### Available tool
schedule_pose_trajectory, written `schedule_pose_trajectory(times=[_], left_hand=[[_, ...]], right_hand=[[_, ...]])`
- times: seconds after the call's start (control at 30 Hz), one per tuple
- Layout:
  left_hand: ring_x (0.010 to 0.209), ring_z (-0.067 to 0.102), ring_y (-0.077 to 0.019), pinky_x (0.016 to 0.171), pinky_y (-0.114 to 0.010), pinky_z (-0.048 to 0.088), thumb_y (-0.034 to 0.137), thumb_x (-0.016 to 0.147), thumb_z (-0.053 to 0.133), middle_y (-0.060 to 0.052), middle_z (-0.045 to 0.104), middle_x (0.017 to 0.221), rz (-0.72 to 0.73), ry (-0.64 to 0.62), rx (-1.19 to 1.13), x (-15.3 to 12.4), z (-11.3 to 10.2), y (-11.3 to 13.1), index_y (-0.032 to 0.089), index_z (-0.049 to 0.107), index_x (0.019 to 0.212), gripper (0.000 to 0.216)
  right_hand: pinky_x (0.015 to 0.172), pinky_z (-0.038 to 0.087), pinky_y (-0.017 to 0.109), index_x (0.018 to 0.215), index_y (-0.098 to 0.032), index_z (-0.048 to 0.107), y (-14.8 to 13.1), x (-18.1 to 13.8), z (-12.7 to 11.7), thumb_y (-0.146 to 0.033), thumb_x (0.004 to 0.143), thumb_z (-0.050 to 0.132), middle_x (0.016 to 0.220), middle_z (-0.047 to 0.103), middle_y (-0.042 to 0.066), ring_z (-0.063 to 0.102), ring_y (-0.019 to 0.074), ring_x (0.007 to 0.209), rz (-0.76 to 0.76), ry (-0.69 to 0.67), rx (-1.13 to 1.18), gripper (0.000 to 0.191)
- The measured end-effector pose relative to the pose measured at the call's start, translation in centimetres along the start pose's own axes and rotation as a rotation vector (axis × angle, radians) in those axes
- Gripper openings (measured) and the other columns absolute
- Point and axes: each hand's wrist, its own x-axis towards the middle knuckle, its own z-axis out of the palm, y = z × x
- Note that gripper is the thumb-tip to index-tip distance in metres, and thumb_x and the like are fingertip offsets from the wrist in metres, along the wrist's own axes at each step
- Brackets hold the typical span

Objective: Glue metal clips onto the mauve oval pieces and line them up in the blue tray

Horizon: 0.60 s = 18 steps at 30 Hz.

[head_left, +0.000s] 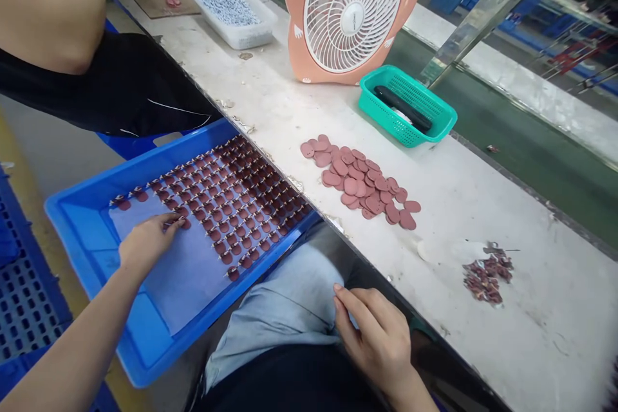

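My left hand (149, 241) reaches into the blue tray (91, 270), thumb and forefinger pinched on a small dark red rounded piece (184, 223) with a light-coloured bit at its top. Similar rounded pieces (240, 232) lie in neat slanting rows over a pale sheet (183, 283) in the tray; the sheet's near left part is bare. Over my lap, by the table edge, my right hand (374, 335) is closed, thumb against forefinger, with nothing visible between the tips. A loose heap of flat reddish ovals (360, 183) lies on the table ahead of it.
On the white table (483, 199) are a small heap of dark red bits (490, 273), a green basket (408, 106) holding a black object, an orange fan (355, 16) and a white tub (234, 13) of small pale bits. Another person's arm (53, 9) is at upper left.
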Motion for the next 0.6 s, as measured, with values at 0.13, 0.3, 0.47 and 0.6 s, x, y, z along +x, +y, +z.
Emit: schedule_pose_trajectory(times=[0.13, 0.3, 0.47, 0.6], left_hand=[[0.054, 0.044, -0.0123, 0.051, -0.021, 0.025, 0.047, 0.071, 0.084, 0.010, 0.055, 0.053, 0.046, 0.009, 0.051, 0.6, 0.8, -1.0, 0.026, 0.076, 0.071, 0.023], [0.056, 0.046, -0.0149, 0.055, -0.024, 0.028, 0.053, 0.079, 0.075, 0.007, 0.061, 0.059, 0.090, 0.033, 0.139, 1.0, 1.5, -1.9, 0.025, 0.077, 0.076, 0.028], [0.053, 0.047, -0.0206, 0.056, -0.031, 0.034, 0.054, 0.084, 0.066, 0.001, 0.066, 0.060, 0.224, 0.081, 0.202, 0.3, 0.8, -0.6, 0.027, 0.076, 0.078, 0.030], [0.073, 0.063, -0.0286, 0.075, -0.043, 0.050, 0.048, 0.088, 0.063, -0.002, 0.076, 0.084, 0.483, 0.206, 0.128, -1.6, 2.2, 3.7, 0.033, 0.076, 0.101, 0.024]], right_hand=[[0.054, 0.051, 0.027, 0.104, -0.012, 0.068, 0.4, -0.1, -0.2, -0.004, 0.087, 0.065, 0.074, 0.068, 0.005, 0.062, 0.0146, 0.059, 0.010, -0.003, -0.011, 0.019], [0.054, 0.052, 0.026, 0.106, -0.013, 0.068, 0.6, 0.3, -0.2, -0.005, 0.089, 0.064, 0.074, 0.068, 0.005, 0.061, 0.0138, 0.058, 0.011, 0.008, -0.029, 0.019], [0.061, 0.054, 0.028, 0.115, -0.014, 0.068, 1.7, -0.6, -2.5, -0.002, 0.085, 0.069, 0.081, 0.069, 0.006, 0.064, 0.0151, 0.067, 0.016, 0.075, -0.124, 0.033], [0.080, 0.056, 0.039, 0.135, -0.021, 0.060, 4.8, -2.2, -5.7, -0.010, 0.077, 0.079, 0.108, 0.065, 0.010, 0.064, 0.0248, 0.095, 0.181, 0.497, -0.367, 0.063]])
